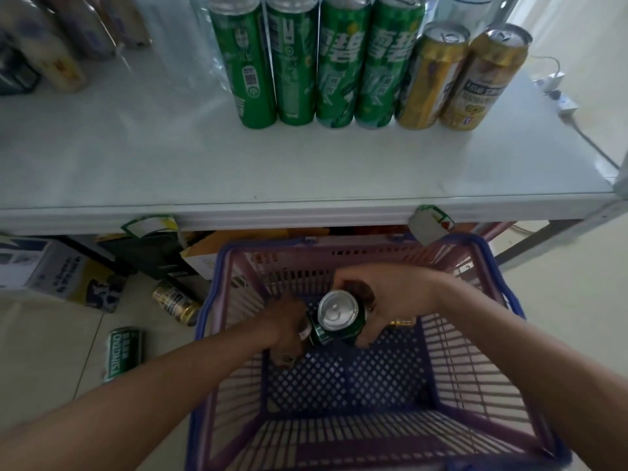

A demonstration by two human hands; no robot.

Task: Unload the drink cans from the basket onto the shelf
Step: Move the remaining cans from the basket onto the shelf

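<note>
Both hands down inside the purple-and-pink plastic lattice basket (503, 300), which sits on the floor just in front of the shelf.

Right hand (384, 297): fingers wrapped round a green aluminium drink can w/ silver top (338, 316), held upright, pull-tab end facing up. Thumb on the near side, fingers over the far side, so clamped on the can.

Left hand (289, 326): just left of that can, touching or nearly touching it, curled over a darker can-like item (285, 358) low in the basket. In shadow; can't tell what it is exactly, or whether the grip is closed on it.

Beyond the hands, up on the white flat shelf (306, 171): row of four tall green slim cans (316, 62) standing side by side, then two gold cans (462, 76) right of them, all upright, touching or close to it. Far left of the shelf: blurred pale packets (61, 39), not readable.

Left of the left hand, outside the basket on the tiled floor (40, 362): a gold can on its side (176, 302) near the basket's rim, and a green can marked TSINGTAO (124, 353) lying a bit nearer the camera. A cardboard box (57, 273) sits under the shelf, further left.

Right of the right hand, basket wall, then bare floor. White power strip w/ cable (557, 93) beyond the shelf's right end.
</note>
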